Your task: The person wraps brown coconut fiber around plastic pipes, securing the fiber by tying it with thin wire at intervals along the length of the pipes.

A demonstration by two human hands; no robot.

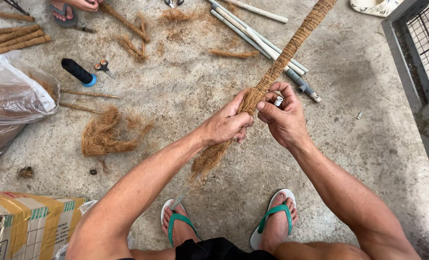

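Note:
A long pole wrapped in brown coconut fibre [291, 45] runs from the top right down to my hands. My left hand [226, 123] is closed around its lower end, where loose fibre [209, 156] hangs out below the fist. My right hand [284, 118] sits just to the right, touching the pole and pinching a small white spool [277, 100] between thumb and fingers. My feet in green-strapped flip-flops [272, 219] stand on the concrete floor below.
A fibre clump [104, 135], black thread cone [78, 72] and small scissors [103, 66] lie to the left. White pipes [258, 36] lie behind the pole. A plastic bag [12, 101], cardboard box [29, 224], wire cage [428, 43] and another person's sandalled foot [65, 12] border the area.

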